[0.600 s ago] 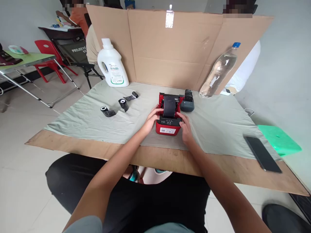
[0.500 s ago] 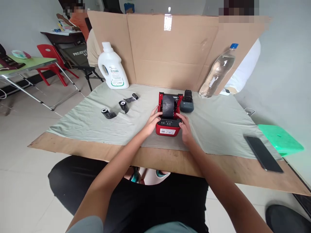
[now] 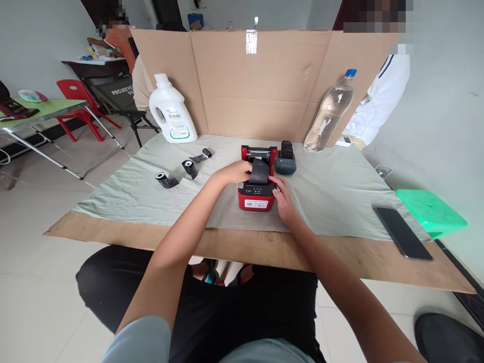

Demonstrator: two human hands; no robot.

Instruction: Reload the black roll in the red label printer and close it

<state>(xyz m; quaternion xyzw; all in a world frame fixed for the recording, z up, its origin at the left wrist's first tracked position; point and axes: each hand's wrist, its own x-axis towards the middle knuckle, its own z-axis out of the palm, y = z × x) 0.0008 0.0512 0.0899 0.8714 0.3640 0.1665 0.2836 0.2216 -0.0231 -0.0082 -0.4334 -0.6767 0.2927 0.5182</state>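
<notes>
A small red printer (image 3: 256, 190) sits near the middle of a grey-green cloth (image 3: 333, 201) spread over a wooden board (image 3: 264, 249), with its lid raised at the back. In its open compartment lies a black roll (image 3: 259, 170), and a strip of the roll drapes forward over the front panel. A white jug (image 3: 172, 111) stands upright at the far left of the cloth against a cardboard screen (image 3: 264, 85); its contents cannot be seen. A clear plastic bottle (image 3: 328, 113) with a blue cap leans tilted against the screen at the far right and appears to hold clear liquid. Both forearms reach forward from the bottom of the view and converge on the printer. The left hand (image 3: 231, 173) arches over the printer's upper left edge, fingers curled and close together, with the fingertips touching the left end of the roll. The right hand (image 3: 282, 196) lies against the printer's right side, fingers bent and pressed to the casing; whether it grips or only steadies cannot be told. A small dark grey printer (image 3: 285, 160) stands just beside the red one, at its far right. Three loose black rolls (image 3: 189, 167) lie on the cloth to the left, well apart from the hands. A black phone (image 3: 403, 233) lies flat at the right edge of the cloth.
</notes>
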